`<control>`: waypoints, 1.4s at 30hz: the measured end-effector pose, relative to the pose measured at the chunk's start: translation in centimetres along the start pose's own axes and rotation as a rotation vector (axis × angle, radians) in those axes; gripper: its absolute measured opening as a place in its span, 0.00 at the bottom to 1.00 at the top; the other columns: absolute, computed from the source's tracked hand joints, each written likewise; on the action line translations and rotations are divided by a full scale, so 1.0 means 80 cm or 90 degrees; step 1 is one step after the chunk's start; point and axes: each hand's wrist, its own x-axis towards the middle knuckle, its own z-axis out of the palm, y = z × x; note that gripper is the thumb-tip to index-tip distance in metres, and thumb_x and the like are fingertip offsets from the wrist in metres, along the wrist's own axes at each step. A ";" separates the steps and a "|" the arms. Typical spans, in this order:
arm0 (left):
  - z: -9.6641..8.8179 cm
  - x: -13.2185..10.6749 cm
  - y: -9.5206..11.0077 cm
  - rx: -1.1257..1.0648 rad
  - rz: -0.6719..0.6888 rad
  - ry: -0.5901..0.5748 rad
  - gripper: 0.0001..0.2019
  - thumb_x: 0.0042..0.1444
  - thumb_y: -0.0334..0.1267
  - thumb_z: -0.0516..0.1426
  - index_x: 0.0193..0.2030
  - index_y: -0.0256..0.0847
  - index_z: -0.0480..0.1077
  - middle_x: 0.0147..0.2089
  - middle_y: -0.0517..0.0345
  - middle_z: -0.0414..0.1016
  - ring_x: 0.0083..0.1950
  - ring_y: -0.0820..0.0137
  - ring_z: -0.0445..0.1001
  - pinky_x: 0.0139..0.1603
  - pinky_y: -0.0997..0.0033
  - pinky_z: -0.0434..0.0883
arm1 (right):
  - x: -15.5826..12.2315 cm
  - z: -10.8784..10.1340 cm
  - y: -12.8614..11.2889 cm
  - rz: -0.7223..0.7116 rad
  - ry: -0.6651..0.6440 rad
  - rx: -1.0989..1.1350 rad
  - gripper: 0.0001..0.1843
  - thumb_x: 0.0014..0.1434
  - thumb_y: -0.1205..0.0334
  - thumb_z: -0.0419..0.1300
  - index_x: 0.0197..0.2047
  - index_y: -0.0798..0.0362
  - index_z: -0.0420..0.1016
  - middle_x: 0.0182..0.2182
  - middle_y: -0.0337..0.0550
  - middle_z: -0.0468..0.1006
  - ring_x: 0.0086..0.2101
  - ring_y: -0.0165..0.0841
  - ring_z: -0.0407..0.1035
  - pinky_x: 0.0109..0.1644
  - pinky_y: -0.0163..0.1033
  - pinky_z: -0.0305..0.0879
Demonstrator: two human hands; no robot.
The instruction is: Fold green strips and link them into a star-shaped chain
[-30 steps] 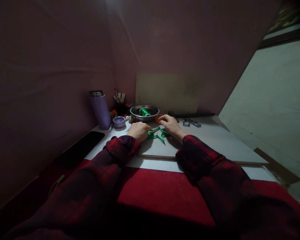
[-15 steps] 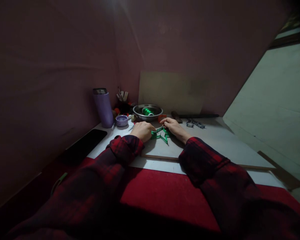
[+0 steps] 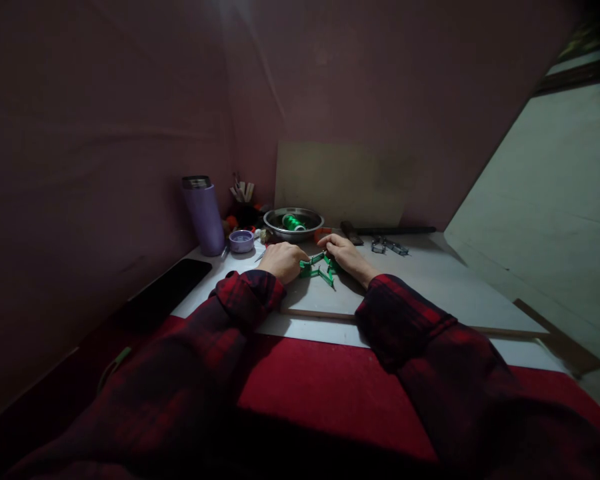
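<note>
A star outline (image 3: pixel 325 276) in green thread, with small upright pins or nails at its corners, sits on the pale board. My left hand (image 3: pixel 283 262) rests at the star's left side, its fingers curled and the index fingertip against the green edge. What those fingers hold, if anything, is hidden. My right hand (image 3: pixel 349 258) comes in from the right, with thumb and index finger pinched together over the star's upper corner. Any strand between them is too fine to make out. Behind the hands, a spool of green thread (image 3: pixel 293 223) lies on its side in a steel bowl (image 3: pixel 316 227).
A purple tumbler (image 3: pixel 204 219), a purple lid (image 3: pixel 241 241) and a black phone-like slab (image 3: pixel 177 288) stand left. Behind the right hand lie a hammer (image 3: pixel 351 233) and small grey outlined shapes (image 3: pixel 390 246). The pale board (image 3: pixel 425 290) rests on a red cloth (image 3: pixel 300 393).
The whole view has shifted slightly. Both hands keep nearly the same place and pose at the star.
</note>
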 end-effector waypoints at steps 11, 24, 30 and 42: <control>-0.007 -0.003 0.000 -0.015 -0.017 0.016 0.17 0.54 0.33 0.51 0.46 0.49 0.75 0.46 0.56 0.78 0.49 0.64 0.73 0.50 0.69 0.67 | -0.016 -0.001 -0.020 -0.162 0.074 -0.111 0.12 0.57 0.59 0.51 0.34 0.52 0.76 0.38 0.45 0.73 0.40 0.35 0.66 0.48 0.43 0.61; -0.013 -0.014 -0.009 -0.008 -0.072 0.030 0.15 0.56 0.34 0.48 0.43 0.44 0.74 0.44 0.53 0.78 0.47 0.63 0.74 0.44 0.67 0.68 | -0.036 -0.001 -0.034 -0.240 0.034 -0.240 0.12 0.57 0.62 0.52 0.31 0.50 0.78 0.38 0.47 0.73 0.43 0.39 0.63 0.51 0.46 0.60; -0.008 -0.013 -0.009 -0.012 -0.096 0.039 0.15 0.57 0.35 0.48 0.43 0.45 0.74 0.44 0.53 0.78 0.47 0.64 0.73 0.46 0.67 0.67 | -0.036 0.000 -0.031 -0.248 0.037 -0.248 0.11 0.56 0.65 0.53 0.30 0.51 0.77 0.38 0.47 0.73 0.43 0.38 0.63 0.51 0.45 0.60; -0.001 -0.011 -0.010 -0.030 -0.126 0.038 0.16 0.57 0.34 0.47 0.44 0.44 0.74 0.47 0.51 0.76 0.48 0.61 0.72 0.46 0.64 0.68 | -0.036 0.001 -0.027 -0.292 0.065 -0.250 0.09 0.57 0.63 0.56 0.27 0.51 0.74 0.36 0.46 0.74 0.41 0.37 0.64 0.47 0.45 0.62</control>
